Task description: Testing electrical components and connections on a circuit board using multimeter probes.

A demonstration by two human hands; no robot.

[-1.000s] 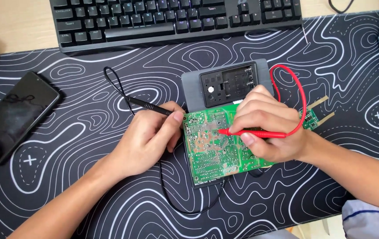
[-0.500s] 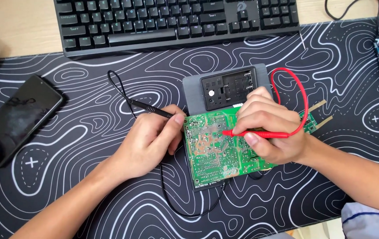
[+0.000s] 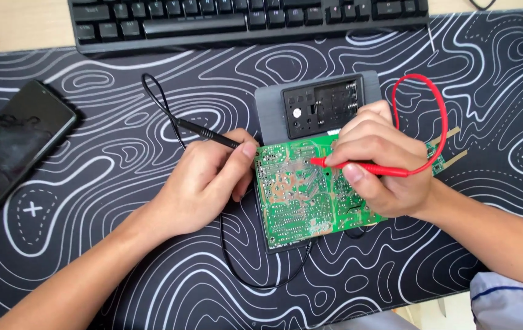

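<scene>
Probing step, judged under way: right hand (image 3: 380, 168), grip closed on the red probe (image 3: 359, 166), tip on the green circuit board (image 3: 301, 195); left hand (image 3: 203, 180), at 9 o'clock, pinches the black probe (image 3: 209, 132). Next contact calls for steady tips. Meter (image 3: 322, 110) at 12 o'clock.

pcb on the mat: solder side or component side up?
Solder side up. The green circuit board shows bare traces and solder joints, with no component bodies on its top face. The right hand holds the red probe to it.
</scene>
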